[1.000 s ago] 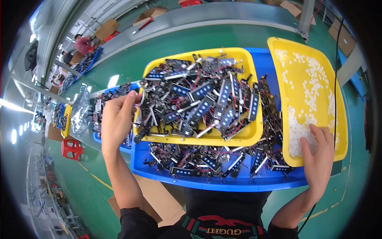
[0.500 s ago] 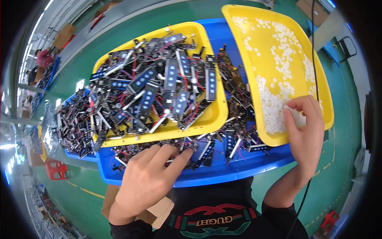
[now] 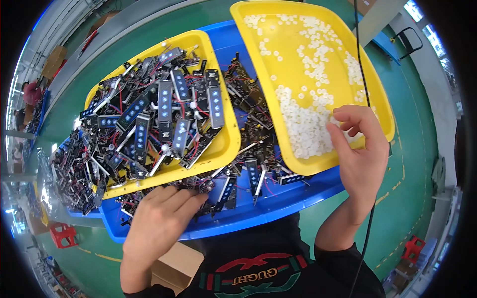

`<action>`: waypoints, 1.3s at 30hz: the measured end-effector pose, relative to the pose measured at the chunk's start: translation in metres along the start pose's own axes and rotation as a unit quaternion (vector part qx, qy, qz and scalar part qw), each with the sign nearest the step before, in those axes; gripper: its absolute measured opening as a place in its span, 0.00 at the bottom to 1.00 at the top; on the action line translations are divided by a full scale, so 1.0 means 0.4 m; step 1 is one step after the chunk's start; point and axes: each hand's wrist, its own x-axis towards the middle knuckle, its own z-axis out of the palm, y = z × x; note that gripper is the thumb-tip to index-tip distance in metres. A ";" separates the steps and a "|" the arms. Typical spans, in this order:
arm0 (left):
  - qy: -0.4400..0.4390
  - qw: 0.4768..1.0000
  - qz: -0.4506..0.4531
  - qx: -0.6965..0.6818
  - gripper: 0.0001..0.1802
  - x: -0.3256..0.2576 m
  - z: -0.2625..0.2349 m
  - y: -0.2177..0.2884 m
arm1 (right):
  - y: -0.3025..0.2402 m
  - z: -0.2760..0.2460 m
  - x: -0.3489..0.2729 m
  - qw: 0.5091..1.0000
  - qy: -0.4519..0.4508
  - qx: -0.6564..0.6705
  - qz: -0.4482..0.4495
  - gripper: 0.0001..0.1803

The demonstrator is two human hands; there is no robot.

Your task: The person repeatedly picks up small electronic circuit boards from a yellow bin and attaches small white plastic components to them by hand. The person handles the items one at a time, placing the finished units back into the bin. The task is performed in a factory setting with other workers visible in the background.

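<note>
My left hand point(image 3: 161, 213) reaches over the front part of the blue tray point(image 3: 278, 211), its fingers curled down into a heap of small black electronic assemblies with thin wires. What those fingers grip, if anything, is hidden. My right hand point(image 3: 365, 149) is above the near part of a yellow tray point(image 3: 251, 64) strewn with small white plastic discs point(image 3: 303, 131). Its thumb and index finger come together in a pinch; anything between them is too small to make out. Left of it, a second yellow tray point(image 3: 229, 144) is piled with black circuit modules point(image 3: 165, 102) bearing bluish squares, white strips and red wires.
Both yellow trays rest on the blue tray, where more modules point(image 3: 252, 174) lie between them. Another heap of parts point(image 3: 74, 174) stands at the left. A black cable point(image 3: 364, 64) hangs down past the right tray. A red stool point(image 3: 63, 235) and an open carton point(image 3: 176, 263) are below.
The whole view has shifted, so trays and hands appear further left. My left hand's fingers have drawn closer together in the parts. My right hand has risen slightly from the discs, still pinched.
</note>
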 end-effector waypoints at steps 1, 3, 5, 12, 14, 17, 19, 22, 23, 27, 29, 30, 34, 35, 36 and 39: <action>0.016 1.000 0.005 -0.019 0.21 0.004 -0.005 -0.006 | 0.001 -0.003 0.001 1.000 -0.002 0.006 -0.005 0.11; 0.062 0.993 0.008 -0.101 0.21 0.002 -0.010 -0.015 | 0.006 -0.015 0.005 1.000 0.001 0.013 -0.009 0.10; 0.092 0.981 -0.021 -0.171 0.23 -0.018 -0.026 -0.021 | 0.005 -0.017 -0.001 1.000 0.008 0.025 0.000 0.10; 0.326 0.777 -0.105 -0.528 0.25 -0.030 0.020 0.012 | -0.059 0.015 -0.051 0.963 0.019 0.267 -0.032 0.08; 0.330 0.720 -0.075 -0.606 0.22 -0.010 0.038 0.024 | -0.090 0.032 -0.069 0.949 -0.024 0.314 -0.035 0.12; 0.365 0.644 -0.061 -0.670 0.20 0.010 0.057 0.039 | -0.134 0.069 -0.078 0.915 -0.073 0.396 -0.007 0.12; 0.355 0.607 -0.067 -0.708 0.21 0.010 0.063 0.044 | -0.142 0.091 -0.095 0.892 -0.106 0.439 -0.002 0.12; 0.360 0.567 -0.062 -0.738 0.22 0.019 0.071 0.049 | -0.164 0.112 -0.115 0.862 -0.144 0.486 0.021 0.11; 0.364 0.555 -0.058 -0.745 0.23 0.022 0.073 0.049 | -0.173 0.113 -0.122 0.859 -0.161 0.483 0.045 0.12; 0.385 0.539 -0.050 -0.747 0.23 0.028 0.069 0.055 | -0.172 0.124 -0.138 0.842 -0.212 0.496 0.022 0.11; 0.390 0.535 -0.053 -0.748 0.23 0.025 0.069 0.060 | -0.169 0.126 -0.141 0.838 -0.213 0.502 0.016 0.11; 0.395 0.543 -0.048 -0.739 0.23 0.026 0.071 0.061 | -0.166 0.128 -0.142 0.836 -0.214 0.504 0.013 0.11; 0.411 0.574 -0.047 -0.707 0.22 0.025 0.073 0.067 | -0.164 0.132 -0.142 0.817 -0.230 0.528 0.025 0.11; 0.414 0.581 -0.052 -0.699 0.21 0.025 0.071 0.070 | -0.166 0.131 -0.141 0.824 -0.227 0.519 0.026 0.11; 0.424 0.599 -0.065 -0.676 0.22 0.026 0.068 0.076 | -0.168 0.132 -0.140 0.830 -0.223 0.510 0.027 0.11; 0.448 0.641 -0.091 -0.616 0.23 0.033 0.063 0.094 | -0.173 0.139 -0.148 0.857 -0.174 0.485 0.031 0.12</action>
